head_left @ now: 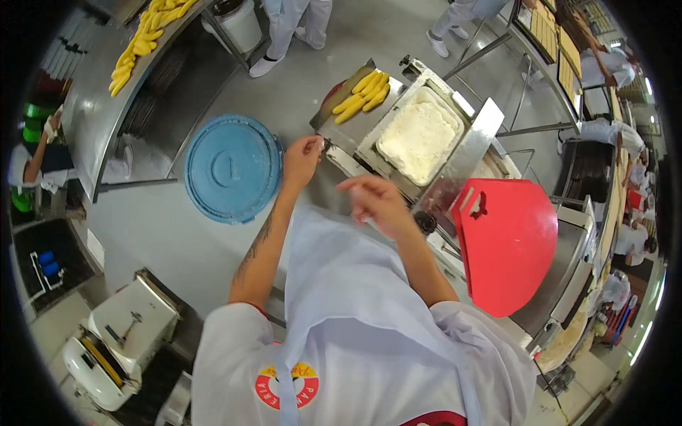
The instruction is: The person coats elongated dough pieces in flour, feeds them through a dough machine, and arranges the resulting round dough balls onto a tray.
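My left hand (303, 160) is at the near left corner of a metal machine, its fingers curled by a dark knob; whether it grips anything is hidden. To its right, my right hand (374, 204) hangs in front of the machine, slightly blurred, fingers apart and holding nothing. A tray of white flour (420, 135) rests on top of the machine. Several yellow dough pieces (361, 96) lie on the metal shelf beyond my left hand. Beside my right forearm stands a red panel (506, 245).
A round blue lid (234, 168) is left of my left hand. More yellow pieces (145, 44) lie on a curved metal table (96, 106) at the upper left. A white bucket (238, 27) stands under it. Other people are at the top and right. A white machine (131, 326) is lower left.
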Motion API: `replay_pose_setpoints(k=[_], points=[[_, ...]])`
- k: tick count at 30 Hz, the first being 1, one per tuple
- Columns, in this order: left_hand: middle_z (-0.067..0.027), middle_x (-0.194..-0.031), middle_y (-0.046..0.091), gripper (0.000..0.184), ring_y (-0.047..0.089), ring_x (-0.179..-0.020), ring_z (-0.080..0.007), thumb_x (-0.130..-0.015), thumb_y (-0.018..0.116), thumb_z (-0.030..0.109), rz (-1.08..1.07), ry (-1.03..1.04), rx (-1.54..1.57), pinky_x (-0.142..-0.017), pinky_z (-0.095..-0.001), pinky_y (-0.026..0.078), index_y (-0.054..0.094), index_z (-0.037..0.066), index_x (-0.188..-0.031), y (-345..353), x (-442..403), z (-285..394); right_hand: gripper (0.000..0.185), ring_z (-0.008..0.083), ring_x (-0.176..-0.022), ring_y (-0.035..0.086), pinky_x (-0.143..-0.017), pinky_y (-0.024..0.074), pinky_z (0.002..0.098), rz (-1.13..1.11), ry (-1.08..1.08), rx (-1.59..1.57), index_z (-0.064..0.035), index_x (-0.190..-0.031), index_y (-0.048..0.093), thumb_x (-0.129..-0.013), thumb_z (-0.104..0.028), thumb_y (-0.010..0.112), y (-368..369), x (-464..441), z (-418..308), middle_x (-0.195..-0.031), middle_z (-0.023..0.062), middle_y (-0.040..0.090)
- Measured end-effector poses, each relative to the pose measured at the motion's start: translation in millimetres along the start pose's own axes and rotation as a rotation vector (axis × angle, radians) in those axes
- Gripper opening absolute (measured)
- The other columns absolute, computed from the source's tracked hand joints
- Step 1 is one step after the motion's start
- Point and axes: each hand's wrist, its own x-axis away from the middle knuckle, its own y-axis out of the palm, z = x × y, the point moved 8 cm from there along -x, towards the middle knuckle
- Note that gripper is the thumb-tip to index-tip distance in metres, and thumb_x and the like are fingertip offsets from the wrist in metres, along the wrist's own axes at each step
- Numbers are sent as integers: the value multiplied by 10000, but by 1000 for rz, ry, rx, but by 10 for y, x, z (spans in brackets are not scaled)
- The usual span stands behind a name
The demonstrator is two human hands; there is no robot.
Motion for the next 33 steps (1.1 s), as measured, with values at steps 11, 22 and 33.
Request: replay_pose_setpoints(k=[11, 22, 33], points=[[-185, -1348, 517, 789, 500, -1231, -392, -794, 741, 302, -305, 58, -961, -999, -469, 426, 382, 23, -1439, 1546, -2407, -1487, 337, 116, -942, 598, -858, 495, 263, 682, -209, 184, 12, -1261, 593, -960, -137, 625, -698, -2315, 3, -1056, 50, 638], [-240, -971, 641, 488, 626, -929, -413, -693, 759, 140, -373, 235, -830, -845, -469, 500, 604, -8, -1132, 1342, -2410, -1424, 1079, 443, -1325, 380, -1065, 329, 624, 1561, 641, 791, -16, -1491, 249, -701, -475, 824, -3352, -3894, 656, -1384, 279, 416], [-92, -1018, 630, 482, 623, -924, -211, -786, 664, 74, -437, -602, 147, -800, -334, 494, 540, 18, -1247, 1197, -2766, -1499, 708, 351, -1001, 650, -889, 517, 430, 1566, 381, 376, 8, -1208, 547, -652, -298, 860, -3501, -3932, 1022, -1088, 202, 662]])
